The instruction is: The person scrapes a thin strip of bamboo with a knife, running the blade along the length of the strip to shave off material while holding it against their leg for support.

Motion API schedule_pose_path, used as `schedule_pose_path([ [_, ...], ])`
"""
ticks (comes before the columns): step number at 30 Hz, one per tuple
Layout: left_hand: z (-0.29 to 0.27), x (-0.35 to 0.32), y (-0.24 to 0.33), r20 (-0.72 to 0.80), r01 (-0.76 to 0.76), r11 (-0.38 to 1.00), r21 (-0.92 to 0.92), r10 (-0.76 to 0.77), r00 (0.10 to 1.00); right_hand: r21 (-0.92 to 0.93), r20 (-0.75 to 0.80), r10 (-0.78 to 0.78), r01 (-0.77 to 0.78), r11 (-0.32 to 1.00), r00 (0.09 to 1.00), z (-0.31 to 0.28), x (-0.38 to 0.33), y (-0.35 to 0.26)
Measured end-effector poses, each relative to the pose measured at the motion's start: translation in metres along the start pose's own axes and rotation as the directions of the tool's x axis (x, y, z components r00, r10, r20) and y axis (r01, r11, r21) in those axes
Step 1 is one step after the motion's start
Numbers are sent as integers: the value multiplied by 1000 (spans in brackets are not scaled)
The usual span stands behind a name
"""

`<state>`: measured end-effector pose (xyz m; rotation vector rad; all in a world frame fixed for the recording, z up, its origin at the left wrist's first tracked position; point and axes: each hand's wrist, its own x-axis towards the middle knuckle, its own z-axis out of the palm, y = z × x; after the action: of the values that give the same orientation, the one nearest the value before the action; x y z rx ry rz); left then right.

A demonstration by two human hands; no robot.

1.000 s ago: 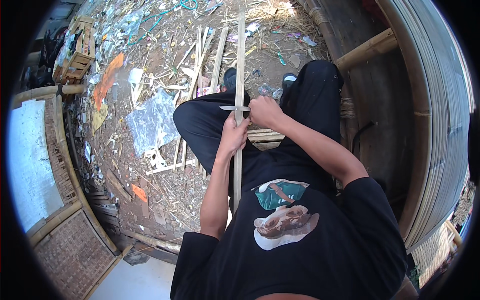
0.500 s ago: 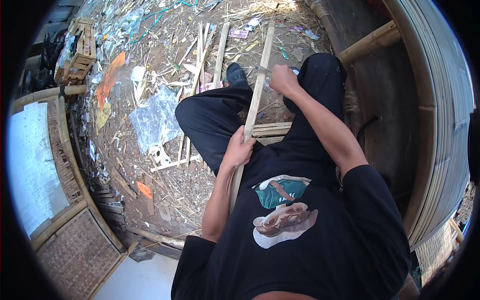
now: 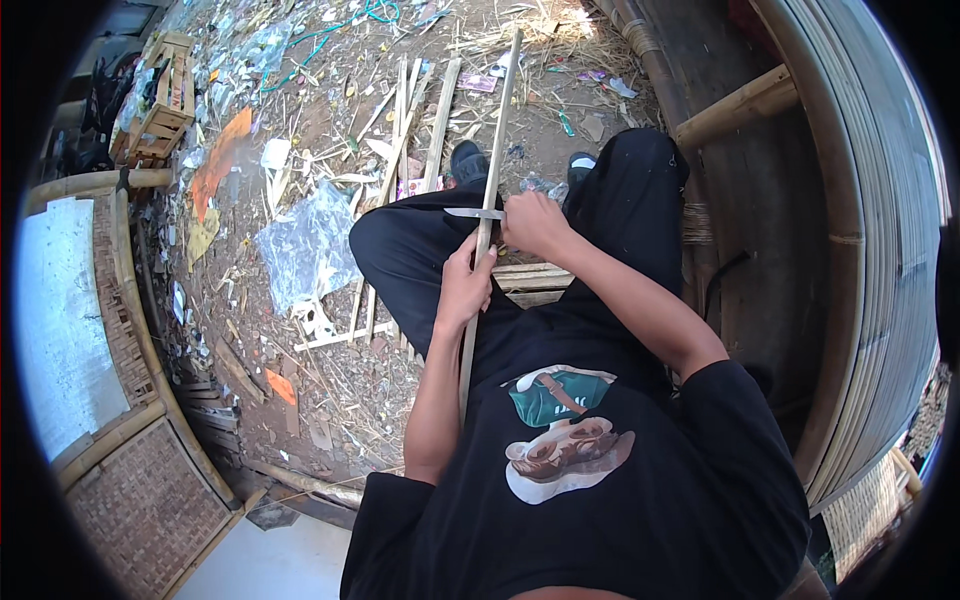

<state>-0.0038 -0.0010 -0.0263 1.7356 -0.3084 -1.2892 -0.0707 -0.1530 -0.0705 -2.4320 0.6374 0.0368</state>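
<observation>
A long pale strip, bamboo or wood by its look (image 3: 499,130), runs from beside my waist up between my knees and out over the ground. My left hand (image 3: 466,283) is wrapped round it near my lap. Just above, my right hand (image 3: 535,222) is closed on a knife, its handle hidden in the fist. The knife's blade (image 3: 470,213) points left and lies across the strip, close to my left fingers. Below the hands, several short pale strips (image 3: 530,278) lie between my thighs.
Loose strips (image 3: 440,125) lie on the littered ground ahead. A clear plastic sheet (image 3: 308,245) is left of my knee, and a wooden crate (image 3: 160,110) stands far left. Bamboo poles (image 3: 848,240) frame the right side; a woven panel (image 3: 150,505) is at lower left.
My right hand has drawn the knife back toward me along the strip, near my left hand. The left hand has shifted slightly forward, and the strip's far end has swung left.
</observation>
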Motion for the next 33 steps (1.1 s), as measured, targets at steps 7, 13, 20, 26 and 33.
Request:
schedule_pose_path([
  [7,16,10,-8,-163,-150,907,394,230,959,45,79,90,-94,995,993,-1,-9,-6],
  [13,19,3,-18,-171,-250,846,471,365,915,54,128,57,-65,996,990,11,-14,-2],
  [20,15,-17,-12,-208,-98,856,508,232,950,71,114,200,-209,975,973,27,5,-1],
  [26,31,-44,-27,-194,-137,866,481,257,947,48,146,270,-279,959,952,-3,25,28],
  [33,14,-18,-20,-220,-158,855,493,298,929,61,190,10,-22,998,982,14,-27,-16],
])
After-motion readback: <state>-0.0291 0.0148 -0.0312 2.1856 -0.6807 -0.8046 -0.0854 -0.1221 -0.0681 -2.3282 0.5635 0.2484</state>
